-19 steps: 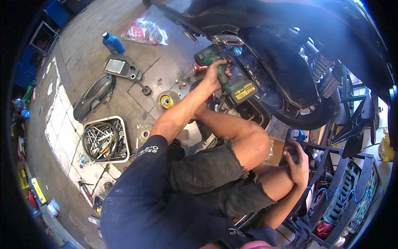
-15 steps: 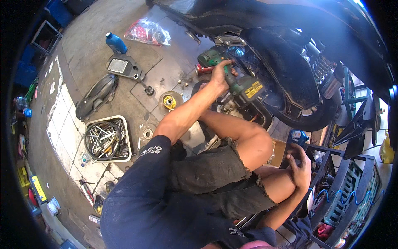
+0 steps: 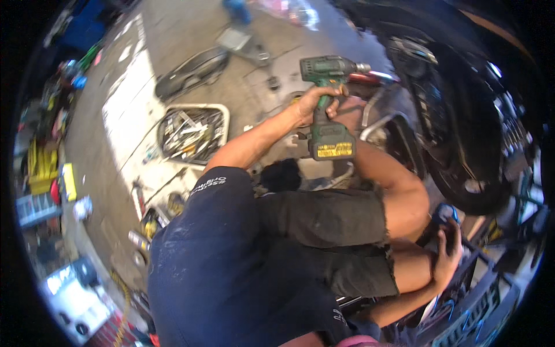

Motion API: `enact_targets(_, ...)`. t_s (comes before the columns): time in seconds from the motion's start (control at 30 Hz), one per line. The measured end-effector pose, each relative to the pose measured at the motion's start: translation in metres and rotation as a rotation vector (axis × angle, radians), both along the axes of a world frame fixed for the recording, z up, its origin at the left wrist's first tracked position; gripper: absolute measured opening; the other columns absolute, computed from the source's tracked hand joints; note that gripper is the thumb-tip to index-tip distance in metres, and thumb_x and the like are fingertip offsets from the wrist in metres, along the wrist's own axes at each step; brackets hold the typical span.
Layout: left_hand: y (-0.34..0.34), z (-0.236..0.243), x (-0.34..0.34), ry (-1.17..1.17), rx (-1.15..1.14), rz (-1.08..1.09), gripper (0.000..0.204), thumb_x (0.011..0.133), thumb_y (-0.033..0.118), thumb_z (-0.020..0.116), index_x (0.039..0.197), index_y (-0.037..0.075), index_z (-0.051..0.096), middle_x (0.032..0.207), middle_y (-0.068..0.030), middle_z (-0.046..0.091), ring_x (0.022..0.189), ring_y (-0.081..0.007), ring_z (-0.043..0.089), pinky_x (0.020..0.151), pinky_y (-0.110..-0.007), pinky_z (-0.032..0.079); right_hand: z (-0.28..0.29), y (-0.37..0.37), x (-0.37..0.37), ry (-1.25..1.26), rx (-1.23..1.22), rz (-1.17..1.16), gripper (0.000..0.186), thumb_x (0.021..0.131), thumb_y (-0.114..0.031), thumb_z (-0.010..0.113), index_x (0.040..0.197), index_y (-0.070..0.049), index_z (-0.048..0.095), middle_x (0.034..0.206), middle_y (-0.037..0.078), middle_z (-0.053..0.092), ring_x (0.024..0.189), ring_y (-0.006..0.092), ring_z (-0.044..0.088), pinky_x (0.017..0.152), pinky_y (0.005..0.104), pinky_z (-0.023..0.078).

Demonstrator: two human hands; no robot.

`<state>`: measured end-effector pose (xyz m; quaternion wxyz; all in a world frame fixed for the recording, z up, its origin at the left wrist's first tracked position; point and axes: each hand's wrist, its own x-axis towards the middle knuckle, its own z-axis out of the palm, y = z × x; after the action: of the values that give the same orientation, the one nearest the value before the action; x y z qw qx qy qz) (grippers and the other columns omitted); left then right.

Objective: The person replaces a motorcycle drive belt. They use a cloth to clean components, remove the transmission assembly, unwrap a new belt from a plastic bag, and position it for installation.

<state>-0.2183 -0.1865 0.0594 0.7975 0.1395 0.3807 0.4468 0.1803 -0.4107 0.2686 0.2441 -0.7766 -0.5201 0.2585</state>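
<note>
My left hand [image 3: 318, 105] is wrapped around the grip of a green and black cordless impact wrench [image 3: 324, 70]. Its metal nose points right, and a battery with a yellow label sits at its base. One finger lies near the trigger. My right hand [image 3: 446, 251] is beside my right knee, its forearm against the leg. Its fingers are loosely bent and apart, with nothing visible in them. Just beyond those fingers is a blue bottle [image 3: 445, 213]. A motorcycle's rear wheel [image 3: 477, 188] stands to the right of the wrench, apart from it.
A white-rimmed tray [image 3: 225, 124] of loose tools stands on the floor at left. Behind it lie a dark curved cover [image 3: 193, 72] and a grey part with a filter panel [image 3: 237, 40]. A rack [image 3: 480, 306] with green pieces is at lower right. Motion blurs the picture.
The view has swung, so the floor things sit further right. The impact wrench has moved back from the motorcycle and turned, its nose now pointing right. My right hand stays by the knee.
</note>
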Motion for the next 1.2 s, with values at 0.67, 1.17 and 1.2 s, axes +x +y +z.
enact_targets(0.67, -0.199, -0.152, -0.292, -0.049, -0.282, 1.31, 0.02, 0.093, 0.022, 0.055, 0.109, 0.011, 0.058, 0.105, -0.006, 0.059, 0.096, -0.0249, 0.059, 0.082, -0.042, 0.05, -0.033, 0.135, -0.178, -0.291, -0.128, 0.707, 0.049, 0.099, -0.033, 0.061, 0.131, 0.005, 0.063, 0.125, 0.026, 0.067, 0.116, 0.0336, 0.065, 0.101, 0.0417, 0.05)
enact_targets(1.17, -0.212, -0.217, -0.363, -0.051, 0.136, 1.474, 0.045, 0.101, 0.045, 0.056, 0.125, 0.008, 0.063, 0.11, -0.0121, 0.067, 0.098, -0.0265, 0.064, 0.092, -0.04, 0.051, -0.073, 0.163, -0.268, -0.227, -0.234, 0.937, 0.05, 0.099, -0.028, 0.062, 0.133, 0.008, 0.059, 0.131, 0.027, 0.062, 0.121, 0.0353, 0.062, 0.105, 0.0415, 0.047)
enact_targets(1.2, -0.207, -0.22, -0.364, 0.055, -0.062, 1.445, 0.046, 0.101, 0.044, 0.055, 0.127, 0.007, 0.063, 0.114, -0.0135, 0.067, 0.1, -0.0278, 0.064, 0.092, -0.041, 0.051, -0.074, 0.164, -0.267, -0.233, -0.23, 0.927, 0.05, 0.098, -0.027, 0.062, 0.134, 0.008, 0.058, 0.131, 0.027, 0.062, 0.121, 0.0354, 0.061, 0.105, 0.0415, 0.047)
